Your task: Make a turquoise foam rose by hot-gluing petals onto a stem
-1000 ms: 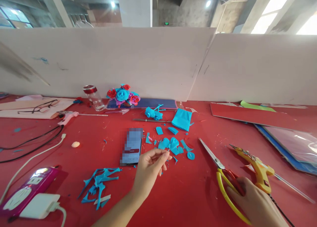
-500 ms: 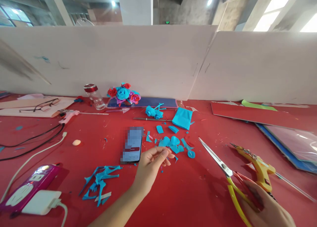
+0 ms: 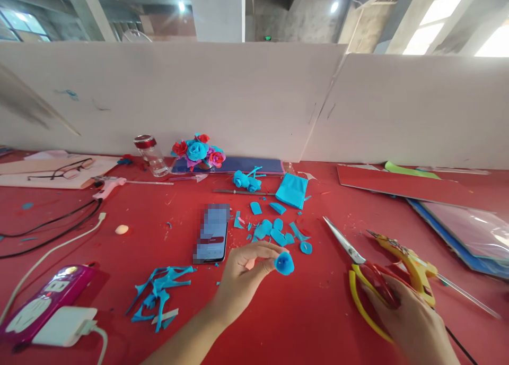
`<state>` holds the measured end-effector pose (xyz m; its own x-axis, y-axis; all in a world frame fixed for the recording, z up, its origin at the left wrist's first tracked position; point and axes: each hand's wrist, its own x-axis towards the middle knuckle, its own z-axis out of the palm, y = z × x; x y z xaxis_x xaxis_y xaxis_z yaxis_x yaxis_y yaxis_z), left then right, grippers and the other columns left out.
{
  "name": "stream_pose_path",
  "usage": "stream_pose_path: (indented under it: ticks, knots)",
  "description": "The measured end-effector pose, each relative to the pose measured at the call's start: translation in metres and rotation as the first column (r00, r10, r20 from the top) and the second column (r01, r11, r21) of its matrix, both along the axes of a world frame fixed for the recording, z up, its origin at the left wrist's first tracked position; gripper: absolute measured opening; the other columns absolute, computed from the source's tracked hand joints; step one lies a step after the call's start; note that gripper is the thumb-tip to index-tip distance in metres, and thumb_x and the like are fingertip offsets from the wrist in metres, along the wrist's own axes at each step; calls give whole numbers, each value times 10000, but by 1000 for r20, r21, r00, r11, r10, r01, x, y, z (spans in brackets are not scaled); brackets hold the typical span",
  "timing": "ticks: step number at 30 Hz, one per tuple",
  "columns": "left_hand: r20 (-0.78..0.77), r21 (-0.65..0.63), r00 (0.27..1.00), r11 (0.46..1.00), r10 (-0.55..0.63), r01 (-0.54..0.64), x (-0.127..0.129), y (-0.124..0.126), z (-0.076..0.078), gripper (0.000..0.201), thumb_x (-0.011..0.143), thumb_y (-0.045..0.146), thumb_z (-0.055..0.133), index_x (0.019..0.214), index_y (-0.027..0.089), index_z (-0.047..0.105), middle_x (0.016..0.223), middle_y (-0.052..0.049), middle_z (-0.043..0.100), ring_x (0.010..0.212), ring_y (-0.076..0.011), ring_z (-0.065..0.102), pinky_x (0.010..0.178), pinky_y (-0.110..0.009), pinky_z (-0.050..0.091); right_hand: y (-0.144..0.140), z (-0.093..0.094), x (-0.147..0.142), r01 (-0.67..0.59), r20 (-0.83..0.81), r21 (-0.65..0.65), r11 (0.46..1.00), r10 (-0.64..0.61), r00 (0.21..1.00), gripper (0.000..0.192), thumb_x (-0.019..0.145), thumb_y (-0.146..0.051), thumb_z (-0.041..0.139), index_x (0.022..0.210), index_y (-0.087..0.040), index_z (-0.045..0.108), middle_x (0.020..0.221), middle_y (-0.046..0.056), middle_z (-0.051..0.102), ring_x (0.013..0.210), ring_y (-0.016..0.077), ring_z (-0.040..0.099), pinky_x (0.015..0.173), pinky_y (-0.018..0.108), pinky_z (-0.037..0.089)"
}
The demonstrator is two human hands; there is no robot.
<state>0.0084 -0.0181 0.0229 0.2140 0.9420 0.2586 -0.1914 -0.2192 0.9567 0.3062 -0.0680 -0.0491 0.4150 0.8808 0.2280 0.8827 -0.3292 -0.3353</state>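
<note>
Head view shows the red table (image 3: 278, 322); the right hand (image 3: 413, 322) lies on the yellow-handled scissors (image 3: 363, 280), fingers curled through the loops, blades pointing away to the upper left; the left hand (image 3: 238, 283) pinches a small blue paper petal (image 3: 284, 263) between thumb and fingertips, just in front of the cut petals (image 3: 276, 233); the left hand is nearer to them; the right wrist is cut off by the frame edge.
</note>
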Motion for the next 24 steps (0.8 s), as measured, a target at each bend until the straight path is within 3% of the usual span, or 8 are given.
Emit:
stream_pose_path:
  ticks: [3, 9, 13, 16, 20, 22, 24]
  knots:
    - [59, 49, 997, 998, -42, 39, 0, 0, -1, 107, 793, 323, 663, 740, 257, 726, 849, -16, 733, 838, -183, 672, 808, -331, 540, 8, 0, 1, 26, 36, -53, 998, -24, 999, 510, 739, -550, 424, 913, -121, 640, 739, 146, 679, 738, 340, 643, 604, 413, 493]
    - [34, 52, 996, 996, -80, 78, 0, 2, -1, 183, 795, 383, 648, 725, 232, 726, 829, -47, 726, 811, -208, 669, 728, -346, 549, 12, -1, 0, -123, 135, 61, 991, 114, 984, 469, 799, -479, 399, 958, -114, 646, 885, 167, 664, 882, 343, 606, 755, 454, 475]
    - [63, -35, 996, 997, -69, 72, 2, 2, -4, 151, 754, 353, 695, 675, 227, 721, 792, -35, 716, 771, -190, 652, 709, -320, 529, 10, 21, -31, -285, 36, 165, 944, 283, 959, 359, 838, -408, 426, 970, -145, 632, 1046, 149, 621, 969, 284, 580, 857, 403, 450]
    - [127, -163, 991, 985, -33, 54, 4, 3, -10, 114, 694, 340, 746, 665, 233, 725, 743, -13, 704, 744, -172, 642, 710, -306, 516, 9, 49, -75, -530, -277, 69, 845, 527, 804, 312, 851, -368, 452, 1030, -181, 625, 1029, 102, 634, 782, 180, 615, 715, 285, 499]
    - [256, -327, 965, 944, 48, 39, 7, 6, -18, 140, 615, 347, 793, 633, 230, 719, 707, -3, 704, 787, -182, 656, 807, -344, 499, 16, 70, -130, -742, -609, 58, 668, 613, 504, 338, 850, -311, 498, 1156, -190, 573, 865, 32, 647, 721, 135, 595, 723, 247, 479]
    - [281, -396, 954, 918, 101, 19, 7, 8, -19, 167, 573, 346, 812, 607, 219, 709, 678, -6, 699, 808, -195, 657, 803, -344, 499, 22, 68, -146, -758, -678, 109, 643, 606, 416, 277, 855, -283, 482, 1080, -176, 603, 824, 23, 642, 718, 133, 578, 691, 239, 462]
    - [277, -432, 951, 902, 139, -6, 7, 10, -18, 182, 561, 344, 815, 579, 209, 694, 634, -4, 681, 808, -194, 650, 781, -326, 498, 28, 61, -154, -728, -722, 152, 668, 578, 380, 230, 865, -292, 457, 940, -159, 629, 780, 24, 628, 695, 129, 548, 644, 231, 441]
